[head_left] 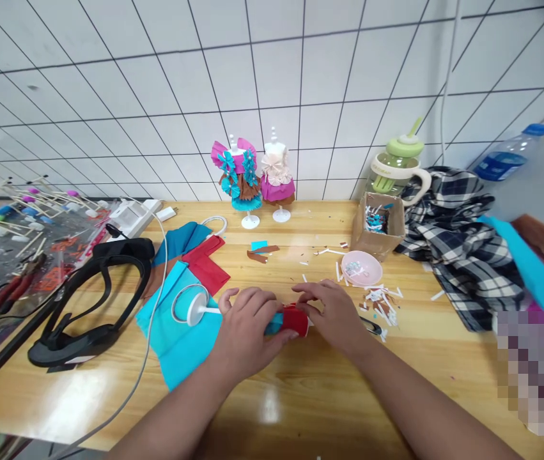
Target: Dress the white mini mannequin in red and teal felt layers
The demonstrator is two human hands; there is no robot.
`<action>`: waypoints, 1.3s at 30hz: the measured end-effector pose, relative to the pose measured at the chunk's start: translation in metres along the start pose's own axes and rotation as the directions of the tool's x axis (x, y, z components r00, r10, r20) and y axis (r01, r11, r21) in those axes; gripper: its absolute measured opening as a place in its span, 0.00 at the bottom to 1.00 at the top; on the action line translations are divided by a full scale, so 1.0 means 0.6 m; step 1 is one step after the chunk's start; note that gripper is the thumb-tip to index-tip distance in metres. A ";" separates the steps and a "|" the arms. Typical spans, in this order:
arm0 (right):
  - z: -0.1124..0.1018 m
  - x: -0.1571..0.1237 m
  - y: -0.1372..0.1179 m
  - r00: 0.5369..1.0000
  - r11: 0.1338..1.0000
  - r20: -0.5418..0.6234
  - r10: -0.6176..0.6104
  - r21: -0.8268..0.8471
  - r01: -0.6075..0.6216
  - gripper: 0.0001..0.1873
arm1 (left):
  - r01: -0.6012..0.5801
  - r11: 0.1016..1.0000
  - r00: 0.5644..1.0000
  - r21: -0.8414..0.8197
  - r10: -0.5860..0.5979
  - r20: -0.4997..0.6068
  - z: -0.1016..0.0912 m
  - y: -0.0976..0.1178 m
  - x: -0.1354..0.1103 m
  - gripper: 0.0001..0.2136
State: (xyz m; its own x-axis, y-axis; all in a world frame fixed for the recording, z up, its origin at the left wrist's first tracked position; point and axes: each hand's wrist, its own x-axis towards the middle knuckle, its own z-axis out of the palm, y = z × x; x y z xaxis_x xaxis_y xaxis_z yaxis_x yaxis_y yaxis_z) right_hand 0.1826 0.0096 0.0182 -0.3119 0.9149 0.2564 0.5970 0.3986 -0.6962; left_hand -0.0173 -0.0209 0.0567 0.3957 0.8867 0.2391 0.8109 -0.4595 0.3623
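Red and blue cloth covers the miniature dress form (295,321) with its white stand (196,309). One ruffled doll dress (243,182) mixes magenta, turquoise and brown; another doll dress (276,171) pairs a cream bodice with a magenta skirt and brown hem. One fabric sheet (176,354) is turquoise, a folded fabric piece (207,265) red. The plaid garment (458,233) is black and white, the shallow dish (353,279) pale pink, the tiled wall (156,121) white with dark gridlines.
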 end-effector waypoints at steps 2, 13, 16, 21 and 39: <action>0.007 0.002 0.008 1.000 1.000 0.023 -0.004 -0.012 0.004 0.15 | -0.012 1.000 1.000 0.003 0.012 0.012 0.015 -0.004 -0.001 0.15; 0.013 0.008 0.021 0.998 0.990 0.066 -0.007 -0.139 0.016 0.15 | -0.009 1.000 1.000 0.004 0.009 0.017 0.045 -0.017 0.006 0.23; 0.013 0.009 0.017 0.993 0.989 0.108 0.044 -0.147 -0.028 0.15 | 0.013 1.000 1.000 0.026 -0.013 -0.015 0.049 -0.016 0.005 0.22; 0.013 0.009 0.014 0.987 0.983 0.153 0.052 -0.181 -0.024 0.15 | 0.009 0.998 0.999 0.070 -0.006 -0.031 0.054 -0.015 0.006 0.19; 0.004 0.002 0.034 0.973 0.996 0.224 0.057 -0.082 -0.040 0.19 | 0.004 0.994 0.999 0.111 -0.008 0.033 0.058 -0.013 0.006 0.13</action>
State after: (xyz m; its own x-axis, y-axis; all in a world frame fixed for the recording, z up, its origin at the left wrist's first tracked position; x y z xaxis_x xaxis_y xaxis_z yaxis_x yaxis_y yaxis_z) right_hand 0.1925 0.0188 0.0026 -0.4347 0.8986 0.0594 0.6674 0.3657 -0.6488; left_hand -0.0072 -0.0121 0.0236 0.4033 0.8914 0.2067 0.8552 -0.4476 0.2615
